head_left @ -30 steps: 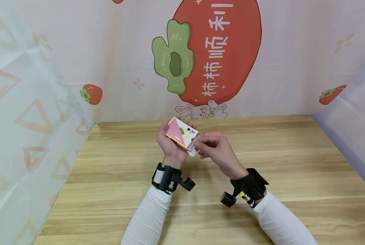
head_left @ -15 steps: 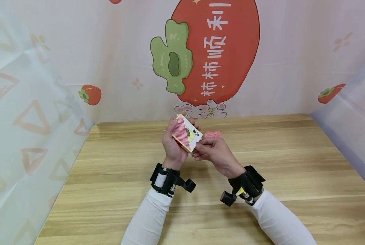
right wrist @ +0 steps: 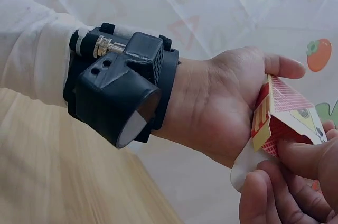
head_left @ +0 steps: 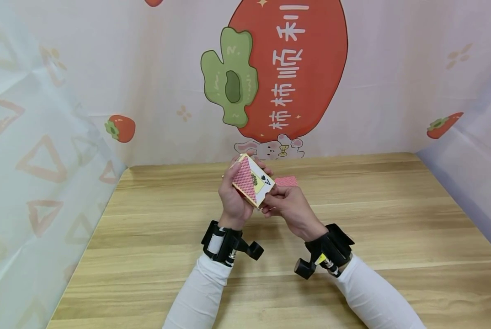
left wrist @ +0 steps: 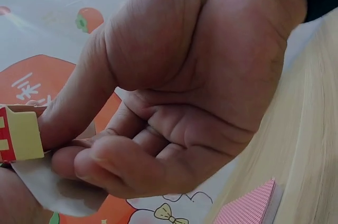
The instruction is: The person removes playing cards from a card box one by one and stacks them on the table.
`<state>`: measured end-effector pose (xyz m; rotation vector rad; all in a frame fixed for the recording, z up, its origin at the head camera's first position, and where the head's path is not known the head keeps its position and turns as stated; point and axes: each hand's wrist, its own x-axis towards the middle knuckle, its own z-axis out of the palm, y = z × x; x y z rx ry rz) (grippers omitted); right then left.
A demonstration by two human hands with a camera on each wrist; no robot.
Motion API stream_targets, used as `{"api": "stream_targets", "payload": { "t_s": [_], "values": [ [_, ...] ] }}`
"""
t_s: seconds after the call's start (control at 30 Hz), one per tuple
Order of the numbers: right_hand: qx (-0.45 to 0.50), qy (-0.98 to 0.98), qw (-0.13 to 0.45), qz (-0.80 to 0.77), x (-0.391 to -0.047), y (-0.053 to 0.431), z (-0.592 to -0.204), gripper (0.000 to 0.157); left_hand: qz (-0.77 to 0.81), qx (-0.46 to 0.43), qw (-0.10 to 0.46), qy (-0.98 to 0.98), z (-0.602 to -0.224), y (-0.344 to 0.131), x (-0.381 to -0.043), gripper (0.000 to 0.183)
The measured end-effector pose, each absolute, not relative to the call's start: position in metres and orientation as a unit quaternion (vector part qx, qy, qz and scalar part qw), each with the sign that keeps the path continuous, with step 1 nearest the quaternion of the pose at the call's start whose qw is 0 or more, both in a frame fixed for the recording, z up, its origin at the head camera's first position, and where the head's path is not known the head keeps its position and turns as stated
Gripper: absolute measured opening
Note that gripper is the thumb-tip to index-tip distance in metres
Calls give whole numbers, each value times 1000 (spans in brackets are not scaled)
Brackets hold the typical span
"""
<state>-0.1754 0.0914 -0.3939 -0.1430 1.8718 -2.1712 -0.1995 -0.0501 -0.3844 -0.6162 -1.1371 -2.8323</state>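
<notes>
A playing card box [head_left: 253, 180] with an ace of spades print is held aslant above the table. My left hand [head_left: 234, 203] grips it from the left, thumb along its near side and fingers beyond it. With thumb and fingers my right hand [head_left: 296, 208] pinches the box's near right end. In the right wrist view that end is open, with the right thumb [right wrist: 303, 158] at its mouth and a white flap [right wrist: 245, 168] hanging out. A yellow side flap [left wrist: 26, 135] sticks out beside the thumb in the left wrist view.
A stack of red-backed cards [head_left: 286, 181] lies on the wooden table [head_left: 155, 265] just behind my right hand, partly covered by it. A printed cloth backdrop [head_left: 163, 82] stands along the table's back edge and sides. Both wrists wear black camera mounts [head_left: 332, 249].
The box has shifted slightly right and turned up on edge with my left hand. My right fingers have closed in on its end, and the white flap has gone from the head view.
</notes>
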Motion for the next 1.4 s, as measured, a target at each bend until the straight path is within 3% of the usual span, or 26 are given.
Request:
{"api": "stream_targets", "payload": {
  "t_s": [0.23,0.47,0.7,1.0,1.4],
  "values": [
    [-77,623,143,-765,-175,90,-393,11,-933,-148,-15,-329,-383,-57,-201,48],
    [-95,628,161,-755,-174,93,-389,22,-952,-116,-8,-282,-382,-64,-203,51],
    [-110,633,183,-744,-174,98,-384,22,-963,-88,-4,-255,-383,-70,-205,51],
    [-94,650,163,-736,-175,96,-384,29,-957,-111,-19,-269,-381,-69,-204,47],
    [-148,683,193,-689,-178,109,-378,19,-965,-88,-5,-246,-383,-76,-210,52]
  ]
}}
